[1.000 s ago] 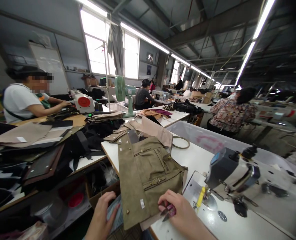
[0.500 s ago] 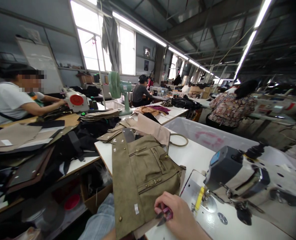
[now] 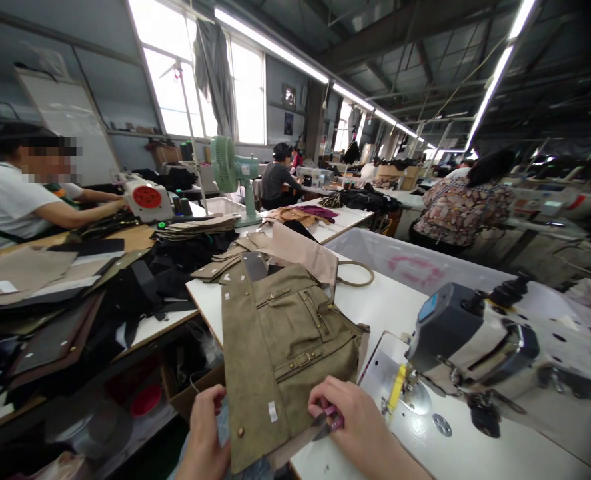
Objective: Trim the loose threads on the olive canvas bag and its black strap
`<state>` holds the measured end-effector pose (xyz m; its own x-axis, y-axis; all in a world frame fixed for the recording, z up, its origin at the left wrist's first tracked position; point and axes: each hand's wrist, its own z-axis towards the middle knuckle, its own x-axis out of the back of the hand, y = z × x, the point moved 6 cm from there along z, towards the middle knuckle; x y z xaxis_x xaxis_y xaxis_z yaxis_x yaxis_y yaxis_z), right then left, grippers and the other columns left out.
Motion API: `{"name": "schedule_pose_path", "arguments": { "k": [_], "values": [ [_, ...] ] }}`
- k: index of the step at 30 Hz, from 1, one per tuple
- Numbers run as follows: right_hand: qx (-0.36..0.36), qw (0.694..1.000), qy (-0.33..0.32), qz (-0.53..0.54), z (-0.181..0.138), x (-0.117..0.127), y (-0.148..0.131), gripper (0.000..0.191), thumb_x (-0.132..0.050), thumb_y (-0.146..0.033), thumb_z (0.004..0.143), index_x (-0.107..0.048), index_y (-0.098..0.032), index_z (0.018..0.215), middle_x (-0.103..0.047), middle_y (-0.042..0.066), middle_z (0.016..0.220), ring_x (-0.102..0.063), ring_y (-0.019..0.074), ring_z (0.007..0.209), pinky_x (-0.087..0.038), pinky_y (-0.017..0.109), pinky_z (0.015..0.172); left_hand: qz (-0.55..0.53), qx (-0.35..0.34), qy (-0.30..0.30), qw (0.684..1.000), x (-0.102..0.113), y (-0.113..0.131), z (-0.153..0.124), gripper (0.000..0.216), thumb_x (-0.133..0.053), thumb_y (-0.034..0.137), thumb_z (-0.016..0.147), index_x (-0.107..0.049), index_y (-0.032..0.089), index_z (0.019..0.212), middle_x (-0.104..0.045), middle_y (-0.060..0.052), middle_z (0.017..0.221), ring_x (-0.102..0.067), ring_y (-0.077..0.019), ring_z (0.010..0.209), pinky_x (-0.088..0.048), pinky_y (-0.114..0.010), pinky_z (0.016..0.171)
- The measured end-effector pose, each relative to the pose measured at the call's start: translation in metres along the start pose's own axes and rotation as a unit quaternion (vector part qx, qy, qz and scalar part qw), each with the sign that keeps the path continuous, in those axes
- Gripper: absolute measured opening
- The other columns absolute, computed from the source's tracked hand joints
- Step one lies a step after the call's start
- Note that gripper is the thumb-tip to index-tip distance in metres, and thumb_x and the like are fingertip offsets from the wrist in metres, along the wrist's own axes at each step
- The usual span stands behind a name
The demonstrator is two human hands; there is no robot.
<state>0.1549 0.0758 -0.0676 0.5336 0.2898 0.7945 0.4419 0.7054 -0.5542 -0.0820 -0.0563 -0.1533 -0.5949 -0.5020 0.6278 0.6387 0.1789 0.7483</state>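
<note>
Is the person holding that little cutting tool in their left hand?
No, the thread snips sit in the right hand, while the left hand rests at the edge of the olive bag piece.

My hands: two, the left hand (image 3: 206, 437) and the right hand (image 3: 354, 423).
Thread snips: one pair (image 3: 326, 425), in my right hand.
Olive bag pieces in front of me: one (image 3: 280, 350), with one small white tag (image 3: 273, 411).
Sewing machines: two that I can make out clearly, mine (image 3: 468, 353) and a white one with a red wheel (image 3: 146, 199).
Green fans: one (image 3: 232, 177).
Other people I can see: three clearly, one at the left (image 3: 12, 193), one by the fan (image 3: 278, 180), one in a patterned top (image 3: 468, 207); further ones are too blurred to count.
</note>
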Motion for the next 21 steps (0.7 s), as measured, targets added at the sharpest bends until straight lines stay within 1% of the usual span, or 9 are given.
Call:
{"name": "schedule_pose_path", "arguments": {
  "k": [2, 3, 5, 7, 10, 11, 14, 17, 21],
  "values": [
    [0.036, 0.999, 0.035, -0.009, -0.001, 0.004, -0.004, 0.011, -0.059, -0.020, 0.090, -0.062, -0.025, 0.080, -0.062, -0.005, 0.074, -0.060, 0.0137, 0.066, -0.042, 0.025, 0.060, 0.050, -0.138, 0.025, 0.989, 0.028, 0.031, 0.000, 0.034, -0.057, 0.026, 0.090, -0.060, 0.022, 0.124, -0.057, -0.015, 0.131, -0.050, -0.0348, 0.128, -0.041, -0.052, 0.107],
    [0.058, 0.997, 0.056, -0.014, -0.003, 0.007, -0.007, 0.013, -0.056, -0.020, 0.091, -0.060, -0.025, 0.080, -0.062, -0.005, 0.074, -0.060, 0.0129, 0.065, -0.042, 0.024, 0.059, 0.075, -0.211, -0.009, 0.975, 0.035, 0.052, 0.001, 0.038, -0.051, 0.017, 0.090, -0.062, 0.028, 0.125, -0.057, -0.010, 0.136, -0.045, -0.0331, 0.135, -0.037, -0.052, 0.112],
    [0.104, 0.988, 0.111, -0.026, -0.007, 0.014, -0.011, 0.015, -0.049, -0.020, 0.096, -0.057, -0.025, 0.083, -0.060, -0.005, 0.071, -0.059, 0.0121, 0.062, -0.043, 0.023, 0.058, 0.100, -0.302, -0.182, 0.930, 0.034, 0.091, 0.005, 0.059, -0.050, 0.009, 0.085, -0.059, 0.040, 0.133, -0.058, 0.001, 0.141, -0.036, -0.0305, 0.143, -0.019, -0.056, 0.121],
    [0.132, 0.974, 0.177, -0.042, -0.012, 0.024, -0.015, 0.014, -0.044, -0.019, 0.099, -0.056, -0.024, 0.092, -0.059, -0.004, 0.071, -0.059, 0.0116, 0.062, -0.044, 0.022, 0.059, 0.069, -0.303, -0.370, 0.875, 0.026, 0.122, 0.008, 0.060, -0.054, 0.011, 0.089, -0.053, 0.039, 0.142, -0.058, 0.004, 0.144, -0.041, -0.0270, 0.142, -0.011, -0.050, 0.124],
    [0.129, 0.953, 0.262, -0.082, -0.019, 0.037, -0.019, 0.009, -0.048, -0.023, 0.101, -0.055, -0.019, 0.106, -0.059, -0.001, 0.075, -0.059, 0.0118, 0.063, -0.044, 0.022, 0.060, -0.087, -0.185, -0.443, 0.873, 0.013, 0.150, 0.031, 0.029, -0.064, 0.033, 0.095, -0.071, 0.030, 0.123, -0.070, -0.004, 0.127, -0.059, -0.0290, 0.125, -0.034, -0.037, 0.114],
    [0.126, 0.945, 0.282, -0.109, -0.020, 0.041, -0.022, 0.013, -0.050, -0.027, 0.101, -0.055, -0.017, 0.109, -0.059, 0.000, 0.077, -0.058, 0.0126, 0.063, -0.044, 0.023, 0.060, -0.153, -0.118, -0.423, 0.885, 0.007, 0.150, 0.043, 0.023, -0.068, 0.041, 0.093, -0.077, 0.025, 0.106, -0.076, -0.006, 0.111, -0.066, -0.0296, 0.112, -0.043, -0.034, 0.103],
    [0.115, 0.921, 0.308, -0.209, -0.021, 0.046, -0.030, 0.032, -0.045, -0.041, 0.103, -0.057, -0.013, 0.113, -0.059, 0.004, 0.080, -0.059, 0.0159, 0.068, -0.046, 0.025, 0.059, -0.292, 0.059, -0.329, 0.896, -0.018, 0.128, 0.070, 0.048, -0.069, 0.065, 0.082, -0.071, 0.018, 0.073, -0.071, -0.005, 0.073, -0.068, -0.0252, 0.077, -0.051, -0.030, 0.075],
    [0.101, 0.906, 0.309, -0.270, -0.018, 0.045, -0.033, 0.036, -0.039, -0.042, 0.104, -0.059, -0.014, 0.115, -0.059, 0.006, 0.084, -0.058, 0.0177, 0.072, -0.045, 0.028, 0.063, -0.361, 0.136, -0.292, 0.875, -0.039, 0.110, 0.080, 0.064, -0.063, 0.079, 0.075, -0.067, 0.016, 0.084, -0.071, -0.006, 0.079, -0.066, -0.0219, 0.071, -0.052, -0.030, 0.068],
    [0.120, 0.895, 0.315, -0.293, -0.016, 0.041, -0.038, 0.031, -0.046, -0.039, 0.102, -0.060, -0.013, 0.114, -0.061, 0.005, 0.082, -0.054, 0.0182, 0.072, -0.041, 0.031, 0.068, -0.426, 0.182, -0.293, 0.836, -0.041, 0.107, 0.070, 0.069, -0.076, 0.078, 0.064, -0.067, 0.014, 0.089, -0.072, -0.007, 0.083, -0.066, -0.0198, 0.076, -0.051, -0.027, 0.073]
  ]
}}
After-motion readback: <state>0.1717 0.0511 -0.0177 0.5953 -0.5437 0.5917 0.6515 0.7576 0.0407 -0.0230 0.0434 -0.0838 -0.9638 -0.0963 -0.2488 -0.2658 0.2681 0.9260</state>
